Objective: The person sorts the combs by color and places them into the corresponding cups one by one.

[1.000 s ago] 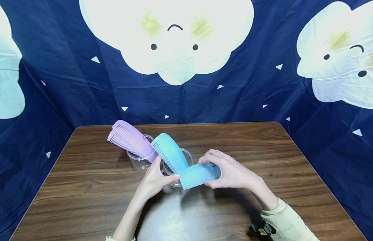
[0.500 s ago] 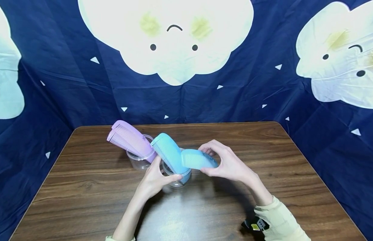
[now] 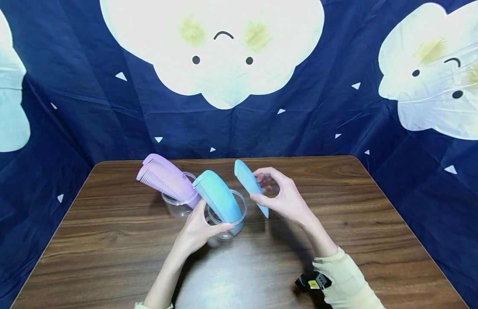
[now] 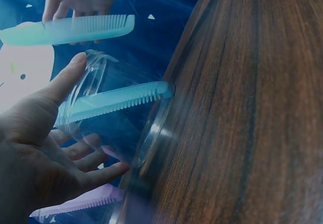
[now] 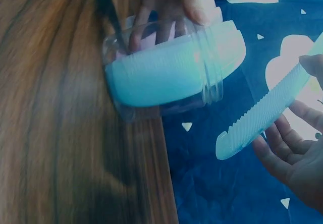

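My left hand grips a clear plastic jar, its thumb near the rim and its fingers round the far side. The jar stands on the table with a blue comb leaning left out of its mouth. To the upper right, my right hand pinches another blue comb between thumb and fingers. That comb is tilted in the air beside the jar, its teeth showing in the right wrist view. Both combs in the left wrist view have their teeth visible, the held comb hanging above the jar's mouth.
A second clear jar stands behind and left of the first, with purple combs leaning left out of it. The wooden table ends in front of a blue cloth backdrop with white clouds. A black device sits by the right sleeve.
My right hand has moved back and up with its blue comb, turning it from lying crosswise near the jar's front to a steep slant at the jar's right. The left hand stays on the jar.
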`<action>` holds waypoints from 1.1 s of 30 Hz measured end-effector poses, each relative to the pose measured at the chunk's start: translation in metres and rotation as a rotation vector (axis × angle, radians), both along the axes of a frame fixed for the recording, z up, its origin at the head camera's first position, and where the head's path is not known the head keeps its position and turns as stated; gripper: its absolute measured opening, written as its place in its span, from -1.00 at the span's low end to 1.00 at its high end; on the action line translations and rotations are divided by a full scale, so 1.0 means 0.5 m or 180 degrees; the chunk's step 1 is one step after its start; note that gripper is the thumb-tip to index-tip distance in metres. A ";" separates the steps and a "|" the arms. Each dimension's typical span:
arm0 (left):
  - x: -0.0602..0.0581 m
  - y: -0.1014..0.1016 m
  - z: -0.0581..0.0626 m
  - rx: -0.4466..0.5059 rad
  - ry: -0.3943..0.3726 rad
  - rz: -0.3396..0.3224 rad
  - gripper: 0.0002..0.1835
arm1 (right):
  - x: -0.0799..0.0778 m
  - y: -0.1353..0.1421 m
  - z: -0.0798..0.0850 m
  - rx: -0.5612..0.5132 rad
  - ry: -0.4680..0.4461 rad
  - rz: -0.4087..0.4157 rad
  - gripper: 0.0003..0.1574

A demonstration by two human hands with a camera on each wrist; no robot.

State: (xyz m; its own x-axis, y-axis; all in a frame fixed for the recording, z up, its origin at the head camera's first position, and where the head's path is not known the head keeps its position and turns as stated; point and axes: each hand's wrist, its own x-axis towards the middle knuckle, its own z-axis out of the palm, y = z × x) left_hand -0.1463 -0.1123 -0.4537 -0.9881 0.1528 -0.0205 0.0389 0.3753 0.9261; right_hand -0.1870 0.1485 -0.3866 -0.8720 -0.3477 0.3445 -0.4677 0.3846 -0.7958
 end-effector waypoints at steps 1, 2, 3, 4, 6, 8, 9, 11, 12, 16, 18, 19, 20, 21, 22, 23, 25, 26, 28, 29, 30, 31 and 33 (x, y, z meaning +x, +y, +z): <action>0.000 0.000 0.000 -0.0007 -0.0002 0.0006 0.04 | -0.002 -0.005 0.002 -0.0065 -0.0031 -0.0005 -0.40; 0.000 0.000 0.000 -0.0016 -0.0002 0.0011 0.04 | -0.004 -0.009 0.005 -0.0121 -0.0055 -0.0018 -0.40; 0.000 0.000 0.001 -0.0018 0.0005 0.0008 0.04 | -0.005 -0.013 0.007 -0.0183 -0.0076 -0.0034 -0.41; 0.000 0.000 0.001 -0.0023 0.0012 0.0009 0.04 | -0.007 -0.017 0.010 -0.0247 -0.0089 -0.0055 -0.41; -0.001 -0.001 0.002 -0.0046 0.0032 0.0018 0.03 | -0.009 -0.025 0.015 -0.0384 -0.0094 -0.0109 -0.42; -0.001 -0.001 0.003 -0.0090 0.0046 0.0037 0.04 | -0.011 -0.033 0.021 -0.0539 -0.0093 -0.0165 -0.44; 0.000 -0.001 0.004 -0.0114 0.0044 0.0049 0.04 | -0.011 -0.038 0.024 -0.0633 -0.0094 -0.0184 -0.45; 0.000 0.000 0.004 -0.0178 0.0031 0.0078 0.06 | -0.012 -0.049 0.030 -0.0796 -0.0093 -0.0237 -0.46; 0.001 0.000 0.004 -0.0202 0.0020 0.0091 0.06 | -0.012 -0.055 0.032 -0.0870 -0.0091 -0.0261 -0.47; 0.001 0.001 0.003 -0.0221 0.0003 0.0105 0.07 | -0.014 -0.082 0.037 -0.1100 -0.0071 -0.0352 -0.49; 0.001 0.002 0.003 -0.0193 0.0007 0.0098 0.06 | -0.014 -0.095 0.037 -0.1168 -0.0055 -0.0387 -0.49; 0.000 0.002 0.003 -0.0176 0.0006 0.0095 0.06 | -0.014 -0.101 0.036 -0.1197 -0.0054 -0.0397 -0.50; 0.000 0.003 0.003 -0.0167 0.0007 0.0090 0.06 | -0.013 -0.106 0.035 -0.1218 -0.0053 -0.0410 -0.50; 0.000 0.003 0.003 -0.0156 0.0003 0.0090 0.06 | -0.013 -0.111 0.033 -0.1231 -0.0059 -0.0422 -0.50; 0.000 0.003 0.003 -0.0138 -0.0008 0.0085 0.07 | -0.013 -0.116 0.030 -0.1239 -0.0068 -0.0428 -0.50; 0.000 0.003 0.003 -0.0120 -0.0022 0.0087 0.07 | -0.012 -0.120 0.028 -0.1245 -0.0077 -0.0434 -0.51; 0.001 0.003 0.003 -0.0129 -0.0023 0.0098 0.07 | -0.011 -0.127 0.022 -0.1236 -0.0076 -0.0462 -0.50; 0.001 0.003 0.003 -0.0128 -0.0017 0.0094 0.07 | -0.010 -0.129 0.019 -0.1213 -0.0063 -0.0488 -0.50; 0.001 0.003 0.002 -0.0105 0.0001 0.0082 0.07 | -0.008 -0.134 0.012 -0.1145 -0.0026 -0.0546 -0.50; 0.001 0.003 0.002 -0.0088 0.0011 0.0076 0.07 | -0.007 -0.136 0.008 -0.1099 0.0000 -0.0580 -0.50; 0.001 0.003 0.002 -0.0067 0.0017 0.0066 0.07 | -0.005 -0.137 0.004 -0.1054 0.0021 -0.0607 -0.50; 0.002 0.003 0.001 -0.0043 0.0016 0.0059 0.07 | -0.004 -0.139 0.000 -0.1012 0.0041 -0.0630 -0.50; 0.002 0.001 0.001 -0.0005 0.0014 0.0047 0.09 | -0.001 -0.143 -0.007 -0.0932 0.0070 -0.0659 -0.49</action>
State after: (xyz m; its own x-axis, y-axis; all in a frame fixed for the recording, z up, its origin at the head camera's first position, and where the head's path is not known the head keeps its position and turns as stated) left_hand -0.1453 -0.1116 -0.4534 -0.9903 0.1383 -0.0164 0.0374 0.3772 0.9254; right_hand -0.1874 0.0772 -0.3903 -0.9049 -0.0484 0.4228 -0.4220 0.2300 -0.8769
